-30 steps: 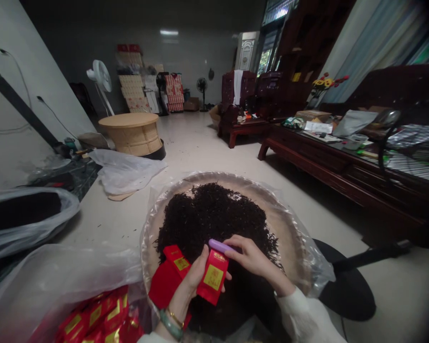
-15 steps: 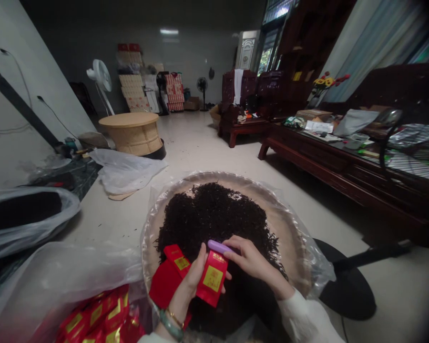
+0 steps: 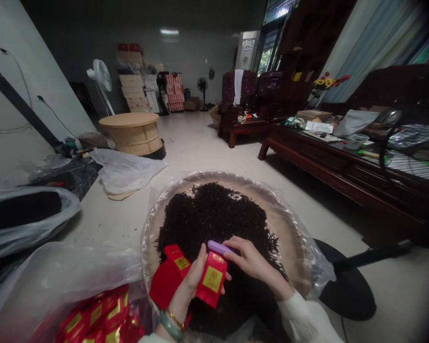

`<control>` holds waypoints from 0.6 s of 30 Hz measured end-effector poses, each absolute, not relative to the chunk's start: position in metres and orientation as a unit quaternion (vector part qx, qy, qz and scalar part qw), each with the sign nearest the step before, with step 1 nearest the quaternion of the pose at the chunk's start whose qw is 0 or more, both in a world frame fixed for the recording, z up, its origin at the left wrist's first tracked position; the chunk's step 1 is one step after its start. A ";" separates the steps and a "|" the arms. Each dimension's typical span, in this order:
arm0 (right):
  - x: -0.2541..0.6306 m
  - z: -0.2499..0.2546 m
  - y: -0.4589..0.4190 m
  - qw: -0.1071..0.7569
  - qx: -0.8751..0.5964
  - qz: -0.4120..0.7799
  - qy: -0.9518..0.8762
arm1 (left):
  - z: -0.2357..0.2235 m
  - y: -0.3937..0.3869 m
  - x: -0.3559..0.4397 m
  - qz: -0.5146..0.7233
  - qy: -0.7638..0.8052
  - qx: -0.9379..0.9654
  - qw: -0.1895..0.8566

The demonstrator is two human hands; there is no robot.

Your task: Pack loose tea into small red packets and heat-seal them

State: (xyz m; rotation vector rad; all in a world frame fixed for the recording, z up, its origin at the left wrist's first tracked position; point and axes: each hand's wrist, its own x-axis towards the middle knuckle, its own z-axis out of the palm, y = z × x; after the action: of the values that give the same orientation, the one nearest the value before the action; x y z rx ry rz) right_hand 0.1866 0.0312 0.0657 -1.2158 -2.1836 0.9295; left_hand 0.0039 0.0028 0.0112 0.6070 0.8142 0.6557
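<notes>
In the head view, I can see the person's left hand [image 3: 193, 277] grasping a small red packet [image 3: 210, 286] with a gold label, tilted over the near part of a big round tray [image 3: 296, 233]. The right hand [image 3: 248, 259] has a purple tool [image 3: 218, 247] pinched between thumb and fingers, lying across the packet's top edge; whether that edge is gripped inside the tool I can't tell from here.

Past both hands a heap of dark, dry leaves [image 3: 214, 214] fills much of the tray. More red packets [image 3: 168, 282] rest at its left side, just beside the left wrist, which wears a green bangle [image 3: 170, 326] and a gold-coloured one. Clear plastic [image 3: 316, 267] hangs around the rim.

Down to the left, a heap of gold-labelled red packets [image 3: 96, 317] sits by a sheet of cloudy plastic [image 3: 67, 267]. Farther back stands a round tan stand [image 3: 130, 136], and over to the right a long dark wooden surface [image 3: 329, 174] carries papers, a carton and other clutter.
</notes>
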 end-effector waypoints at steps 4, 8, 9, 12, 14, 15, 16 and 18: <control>0.187 0.064 0.031 0.237 -0.446 0.339 -0.794 | 0.008 0.003 0.004 0.310 0.385 0.284 0.822; 0.186 0.065 0.030 0.237 -0.443 0.338 -0.796 | 0.004 0.005 0.004 0.306 0.382 0.280 0.826; 0.186 0.066 0.030 0.237 -0.443 0.337 -0.796 | 0.003 0.005 0.004 0.305 0.382 0.279 0.826; 0.185 0.066 0.029 0.242 -0.444 0.333 -0.796 | 0.002 0.005 0.004 0.303 0.382 0.277 0.828; 0.184 0.065 0.028 0.248 -0.443 0.332 -0.795 | 0.001 0.005 0.004 0.300 0.384 0.280 0.827; 0.184 0.064 0.027 0.251 -0.441 0.334 -0.794 | 0.001 0.005 0.004 0.299 0.386 0.282 0.826; 0.184 0.063 0.027 0.256 -0.440 0.338 -0.792 | 0.001 0.005 0.004 0.300 0.389 0.284 0.823; 0.185 0.060 0.028 0.270 -0.434 0.351 -0.784 | 0.001 0.005 0.003 0.307 0.393 0.285 0.819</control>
State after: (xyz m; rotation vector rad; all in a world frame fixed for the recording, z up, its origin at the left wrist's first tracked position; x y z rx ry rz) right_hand 0.1851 0.0283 0.0604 -1.1707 -2.1133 0.9473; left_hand 0.0027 0.0049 0.0012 0.6076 0.8373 0.6538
